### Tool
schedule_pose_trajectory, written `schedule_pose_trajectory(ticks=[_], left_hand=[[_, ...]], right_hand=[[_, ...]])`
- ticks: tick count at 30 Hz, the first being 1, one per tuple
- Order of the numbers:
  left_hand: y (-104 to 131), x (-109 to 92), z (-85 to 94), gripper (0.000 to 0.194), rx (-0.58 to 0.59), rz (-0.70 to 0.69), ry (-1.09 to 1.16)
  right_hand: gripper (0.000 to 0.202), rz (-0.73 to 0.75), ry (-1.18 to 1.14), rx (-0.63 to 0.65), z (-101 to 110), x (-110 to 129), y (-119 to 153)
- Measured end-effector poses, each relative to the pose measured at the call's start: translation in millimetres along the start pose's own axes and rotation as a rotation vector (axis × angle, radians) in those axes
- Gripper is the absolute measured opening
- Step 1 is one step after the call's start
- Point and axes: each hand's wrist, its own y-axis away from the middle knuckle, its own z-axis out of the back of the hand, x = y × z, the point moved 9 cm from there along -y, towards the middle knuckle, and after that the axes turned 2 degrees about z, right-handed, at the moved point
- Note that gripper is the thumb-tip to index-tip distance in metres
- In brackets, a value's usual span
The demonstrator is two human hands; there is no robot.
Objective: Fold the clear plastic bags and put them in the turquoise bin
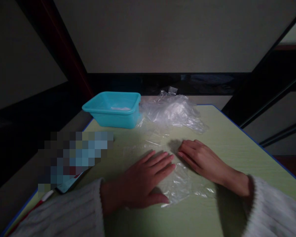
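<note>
Flat, with its fingers spread, the left hand (145, 181) rests on a thin, clear plastic sheet (179, 184) on the near side of the bright blue, box-shaped plastic tub (113, 119). Nearer than the tub too, the right hand (199, 158) is curled, and I cannot tell if it holds anything. Crumpled clear plastic (176, 112) lies to the tub's right.

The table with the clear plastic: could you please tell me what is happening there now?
A person is handling thin clear plastic on the pale green table. The left hand lies flat over it, fingers spread. The right hand is curled beside it; whether it grips anything is hidden. Farther back, a crumpled heap of clear plastic lies beside the turquoise basin.
</note>
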Motion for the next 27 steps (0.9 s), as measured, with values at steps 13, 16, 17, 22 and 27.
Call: schedule_pose_trajectory(ticks=[13,16,17,22,27], left_hand=[[3.3,-11.6,-4.0,0.067,0.027,-0.05,0.077],[3.7,-18.0,-2.3,0.065,0.022,-0.065,0.106],[3.8,-19.8,-1.8,0.065,0.02,-0.073,0.111],[3.9,-25.1,0.2,0.064,0.002,-0.092,0.118],[3.6,-25.8,-1.9,0.065,0.02,-0.089,0.118]], right_hand=[[0.026,-0.065,-0.093,-0.032,10.9,-17.8,-1.4],[0.024,-0.037,-0.179,-0.025,6.9,-13.9,-4.2],[0.025,-0.024,-0.192,-0.024,5.0,-12.4,-5.0],[0.035,0.023,-0.159,0.018,-8.4,-7.3,-7.5],[0.038,-0.012,-0.113,0.114,-21.0,-9.5,-8.3]])
